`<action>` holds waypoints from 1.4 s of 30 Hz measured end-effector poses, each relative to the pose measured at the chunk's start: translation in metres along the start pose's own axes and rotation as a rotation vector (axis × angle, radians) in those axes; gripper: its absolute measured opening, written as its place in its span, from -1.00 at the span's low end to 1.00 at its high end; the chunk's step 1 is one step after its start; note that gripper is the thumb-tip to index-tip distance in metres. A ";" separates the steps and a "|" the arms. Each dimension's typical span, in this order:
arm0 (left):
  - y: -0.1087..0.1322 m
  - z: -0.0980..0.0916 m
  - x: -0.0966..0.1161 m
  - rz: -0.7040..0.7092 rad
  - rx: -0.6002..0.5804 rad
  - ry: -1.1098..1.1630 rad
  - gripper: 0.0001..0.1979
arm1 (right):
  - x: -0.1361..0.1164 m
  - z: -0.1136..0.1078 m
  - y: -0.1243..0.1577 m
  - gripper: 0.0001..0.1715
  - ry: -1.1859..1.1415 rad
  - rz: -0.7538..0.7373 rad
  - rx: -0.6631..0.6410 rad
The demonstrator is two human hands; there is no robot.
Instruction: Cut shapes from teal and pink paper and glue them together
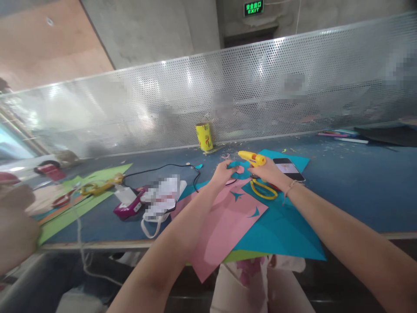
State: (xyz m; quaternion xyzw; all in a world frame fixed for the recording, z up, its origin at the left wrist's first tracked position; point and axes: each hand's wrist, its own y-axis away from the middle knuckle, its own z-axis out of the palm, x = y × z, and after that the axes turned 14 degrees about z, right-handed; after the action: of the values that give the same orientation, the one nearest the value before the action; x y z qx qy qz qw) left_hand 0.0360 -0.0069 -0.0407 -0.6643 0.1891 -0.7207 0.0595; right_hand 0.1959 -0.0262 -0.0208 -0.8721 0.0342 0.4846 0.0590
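My left hand (223, 172) is closed on the edge of a small blue paper cutout (243, 174), which has a pink paper circle (240, 169) on it. My right hand (266, 169) grips a yellow hot glue gun (252, 157) just above the cutout, its tip pointing left. Scissors with yellow handles (264, 191) lie below my right wrist, their blades partly hidden. Under both hands are a pink paper sheet (224, 213) and a larger blue sheet (280, 226). Curved blue scraps (237, 197) rest on the pink sheet.
A phone (289, 168) lies right of my right hand. A yellow can-shaped container (204, 137) stands by the perforated metal screen (182, 100). Left are a purple tissue pack (128, 208), a white strapped item (163, 195), a black cord (156, 167), green paper (68, 221) and another person's arm (16, 226).
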 end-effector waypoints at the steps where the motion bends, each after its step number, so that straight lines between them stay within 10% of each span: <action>1: 0.000 0.000 0.000 0.002 -0.007 0.003 -0.87 | 0.000 0.000 0.000 -0.89 0.006 0.005 -0.001; 42: 0.003 -0.002 0.007 -0.021 -0.023 -0.008 -0.75 | -0.017 -0.012 0.008 -0.88 -0.084 0.124 -0.022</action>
State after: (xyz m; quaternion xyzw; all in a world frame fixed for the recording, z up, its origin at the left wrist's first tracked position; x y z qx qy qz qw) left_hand 0.0334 -0.0112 -0.0353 -0.6698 0.1898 -0.7164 0.0450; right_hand 0.1958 -0.0355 -0.0004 -0.8479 0.0805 0.5236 0.0205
